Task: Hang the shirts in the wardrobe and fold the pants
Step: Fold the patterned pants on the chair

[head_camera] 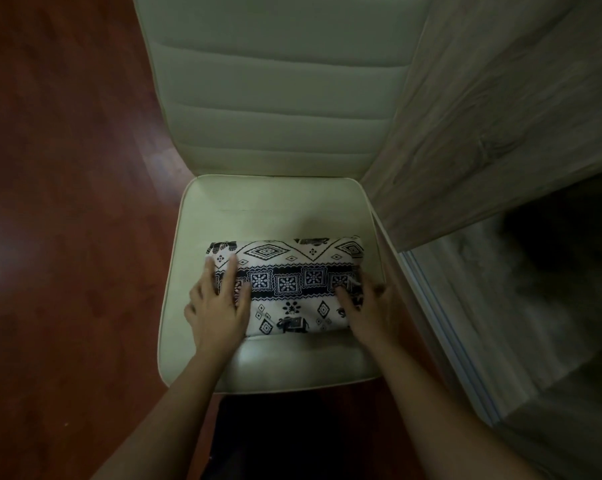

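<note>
Folded pants (285,284) are being pressed flat on chair seat (264,202) by left hand (219,306) & right hand (368,313), fingers spread, gripping nothing. Fabric prob. light, soft, floppy; best lifted w/ both ends supported.

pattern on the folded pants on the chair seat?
Folded pants: white with black geometric print (diamonds, flower squares, elephants). Head view, the only one.

In front of me stands a pale cushioned chair (278,209), its ribbed backrest running up toward twelve o'clock and its seat rim curving round at six. Dark reddish wooden floor (67,188) fills everything from seven to eleven o'clock. A grey wood-grain panel (493,126) slants across from one to three o'clock.
</note>
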### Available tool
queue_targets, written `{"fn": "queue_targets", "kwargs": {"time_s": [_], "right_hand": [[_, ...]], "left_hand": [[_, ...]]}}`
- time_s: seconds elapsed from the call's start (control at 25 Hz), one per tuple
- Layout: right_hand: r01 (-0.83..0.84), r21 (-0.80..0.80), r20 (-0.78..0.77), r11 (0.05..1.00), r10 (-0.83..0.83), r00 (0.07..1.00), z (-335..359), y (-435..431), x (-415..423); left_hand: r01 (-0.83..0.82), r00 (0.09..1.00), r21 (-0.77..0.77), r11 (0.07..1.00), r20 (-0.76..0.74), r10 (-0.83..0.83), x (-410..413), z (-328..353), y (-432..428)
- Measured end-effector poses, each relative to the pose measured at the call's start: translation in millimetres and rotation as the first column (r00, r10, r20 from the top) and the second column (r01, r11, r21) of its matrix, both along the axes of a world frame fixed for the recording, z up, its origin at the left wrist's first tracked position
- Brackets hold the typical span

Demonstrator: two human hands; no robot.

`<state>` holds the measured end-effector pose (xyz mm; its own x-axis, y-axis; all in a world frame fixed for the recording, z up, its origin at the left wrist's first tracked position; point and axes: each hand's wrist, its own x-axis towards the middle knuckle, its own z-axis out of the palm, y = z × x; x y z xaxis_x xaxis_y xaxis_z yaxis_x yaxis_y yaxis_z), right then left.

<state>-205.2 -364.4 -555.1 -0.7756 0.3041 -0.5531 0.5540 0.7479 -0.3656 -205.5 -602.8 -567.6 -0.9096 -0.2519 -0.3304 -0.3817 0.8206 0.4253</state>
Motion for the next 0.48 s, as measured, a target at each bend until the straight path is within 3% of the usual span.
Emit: {"fn": "queue_targets", "kwargs": {"time_s": [0.08, 0.16, 0.24, 0.32, 0.48], "right_hand": [[0.150, -0.256, -0.028, 0.955, -0.163, 0.986, 1, -5, 2], [0.220, -0.386, 0.000, 0.896, -0.238, 0.971, 4, -8, 0], [0.251, -0.459, 0.084, 0.852, -0.239, 0.967, 5, -9, -3], [0.280, -0.530, 0.116, 0.800, -0.259, 0.959, 10, -10, -6], [0.253, -0.545, -0.023, 0.799, -0.316, 0.949, 54, -13, -8]], "left_hand": [[-0.277, 0.961, 0.179, 0.944, 0.040, 0.274, -4, 10, -2], [-0.419, 0.908, 0.336, 0.843, 0.174, 0.382, -10, 18, -5], [-0.442, 0.893, 0.421, 0.792, 0.291, 0.343, -15, 20, -7], [-0.442, 0.893, 0.490, 0.751, 0.317, 0.319, -21, 21, -9], [-0.229, 0.972, 0.500, 0.836, 0.067, 0.226, -31, 47, -4]]}}
